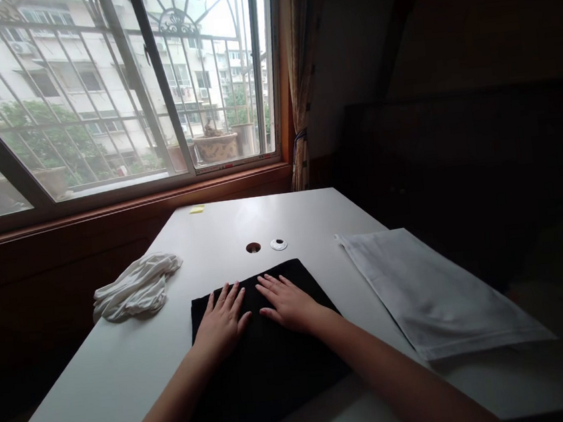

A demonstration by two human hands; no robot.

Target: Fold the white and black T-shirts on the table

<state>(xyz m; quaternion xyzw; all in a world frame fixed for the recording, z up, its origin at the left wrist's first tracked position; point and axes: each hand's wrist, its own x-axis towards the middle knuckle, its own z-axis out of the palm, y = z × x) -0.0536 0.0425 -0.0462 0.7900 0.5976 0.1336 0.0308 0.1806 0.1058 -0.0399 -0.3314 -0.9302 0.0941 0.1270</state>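
Black cloth [272, 366] lies flat on white desk [113, 383], centre to lower centre of frame; looks folded, lower-left part reaches the bottom edge of the frame. Left hand [224, 321] palm down on its left upper part, open, fingers spread, nothing grasped. Right hand [290, 303] palm down on the upper right part, also open, fingers a bit spread, nothing grasped. Hands near each other, not touching, thumbs pointing inward; bare forearms come in from the bottom edge.

Left of frame: crumpled white cloth [139, 290] at the desk's left edge, apart from the black cloth. Right of frame: pale flat piece [441, 295] with a seam along its lower edge, laid over the desk's right side; fabric or bag, can't tell. Just above the black cloth, middle of frame: round hole [254, 247] in the desktop, white ring [279, 245] right beside it. Yellow slip [197, 209] at the desk's far edge. Upper left: window with bars outside, curtain [301, 121] to its right. Far right too dark to read.
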